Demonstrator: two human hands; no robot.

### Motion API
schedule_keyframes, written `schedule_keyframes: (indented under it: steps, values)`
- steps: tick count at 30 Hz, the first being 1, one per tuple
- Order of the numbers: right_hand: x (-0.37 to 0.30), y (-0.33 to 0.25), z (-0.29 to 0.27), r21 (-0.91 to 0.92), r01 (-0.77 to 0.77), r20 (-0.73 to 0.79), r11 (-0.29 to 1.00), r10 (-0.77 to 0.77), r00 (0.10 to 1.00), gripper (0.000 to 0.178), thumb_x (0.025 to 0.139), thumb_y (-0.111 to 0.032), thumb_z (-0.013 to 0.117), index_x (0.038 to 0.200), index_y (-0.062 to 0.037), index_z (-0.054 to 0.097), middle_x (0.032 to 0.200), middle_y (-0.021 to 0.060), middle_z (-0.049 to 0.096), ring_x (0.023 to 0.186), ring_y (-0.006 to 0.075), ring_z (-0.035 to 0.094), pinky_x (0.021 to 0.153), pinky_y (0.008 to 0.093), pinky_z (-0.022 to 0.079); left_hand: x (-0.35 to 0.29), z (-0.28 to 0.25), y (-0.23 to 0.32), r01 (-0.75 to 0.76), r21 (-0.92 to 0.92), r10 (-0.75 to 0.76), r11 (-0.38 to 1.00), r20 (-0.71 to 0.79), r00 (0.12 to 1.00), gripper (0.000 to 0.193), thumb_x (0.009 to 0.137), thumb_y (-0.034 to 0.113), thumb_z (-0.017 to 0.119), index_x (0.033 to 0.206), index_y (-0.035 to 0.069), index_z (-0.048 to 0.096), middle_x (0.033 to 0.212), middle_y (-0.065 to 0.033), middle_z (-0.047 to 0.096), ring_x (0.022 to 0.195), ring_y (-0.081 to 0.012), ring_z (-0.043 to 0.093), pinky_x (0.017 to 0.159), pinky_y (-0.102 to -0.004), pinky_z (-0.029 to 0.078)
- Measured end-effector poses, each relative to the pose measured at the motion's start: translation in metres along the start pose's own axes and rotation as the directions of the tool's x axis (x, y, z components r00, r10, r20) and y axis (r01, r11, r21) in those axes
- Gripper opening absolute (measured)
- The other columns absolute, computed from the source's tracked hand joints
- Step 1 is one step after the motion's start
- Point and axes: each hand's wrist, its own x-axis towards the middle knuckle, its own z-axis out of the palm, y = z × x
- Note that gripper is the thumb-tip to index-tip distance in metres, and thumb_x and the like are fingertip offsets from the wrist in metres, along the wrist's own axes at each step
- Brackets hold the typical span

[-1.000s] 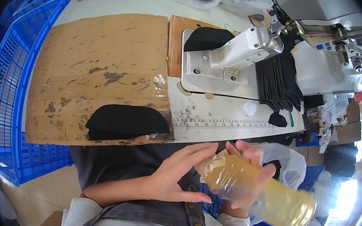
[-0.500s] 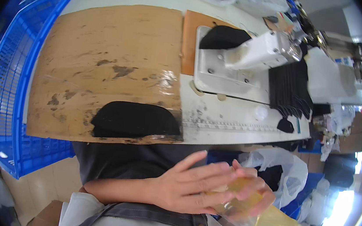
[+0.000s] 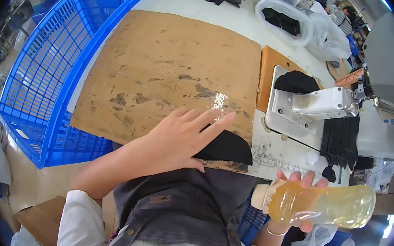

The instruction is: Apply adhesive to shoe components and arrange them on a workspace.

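Note:
My left hand (image 3: 184, 133) reaches over the near edge of the cardboard sheet (image 3: 158, 37), fingers spread apart and nothing in them. It partly covers a curved black fabric piece (image 3: 230, 148) lying at that edge; whether the palm presses on it I cannot tell. To the right, my right hand (image 3: 307, 179) is wrapped round a clear bottle (image 3: 349, 206) of yellow liquid. The bottle lies nearly level in the air, its cream-coloured cap end pointing left. Most of that palm is hidden behind the bottle.
A white sewing machine (image 3: 326, 103) stands right of the cardboard, another black piece (image 3: 297, 81) on its bed. Beside it hang several black strips (image 3: 339, 140). A blue basket (image 3: 47, 107) flanks the table's left side. A plastic bag (image 3: 307, 31) with black contents sits at the back.
My hands were together on the bottle over my lap; now they are apart. The left has moved up to the black piece, the right has lifted and levelled the bottle. The view has shifted.

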Motion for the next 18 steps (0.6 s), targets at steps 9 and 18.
schedule_keyframes:
  steps: [9, 18]
  values:
    - [-0.005, 0.005, -0.008, -0.082, -0.041, -0.015, 0.996, 0.04, 0.999, 0.079, 0.064, -0.031, 0.084, 0.125, -0.0137, 0.038, 0.114, 0.0083, 0.045, 0.115, 0.0302, 0.045, 0.101, 0.0535, 0.038, 0.002, 0.013, 0.011, -0.011, 0.202, -0.013, 0.979, 0.116, 0.993, 0.085, 0.066, 0.033, 0.073, 0.131, -0.006, 0.035, 0.102, -0.0129, 0.053, 0.093, -0.0265, 0.056, 0.073, -0.0318, 0.049]
    - [-0.026, -0.004, -0.025, -0.129, -0.016, -0.099, 0.992, 0.004, 0.995, 0.08, 0.063, -0.037, 0.084, 0.124, -0.0141, 0.038, 0.112, 0.0076, 0.045, 0.112, 0.0294, 0.047, 0.098, 0.0521, 0.041, 0.05, 0.02, 0.017, -0.001, 0.037, -0.01, 0.999, 0.3, 0.954, 0.067, 0.067, 0.035, 0.074, 0.116, 0.0, 0.045, 0.106, -0.0146, 0.051, 0.098, -0.03, 0.054, 0.079, -0.038, 0.045]
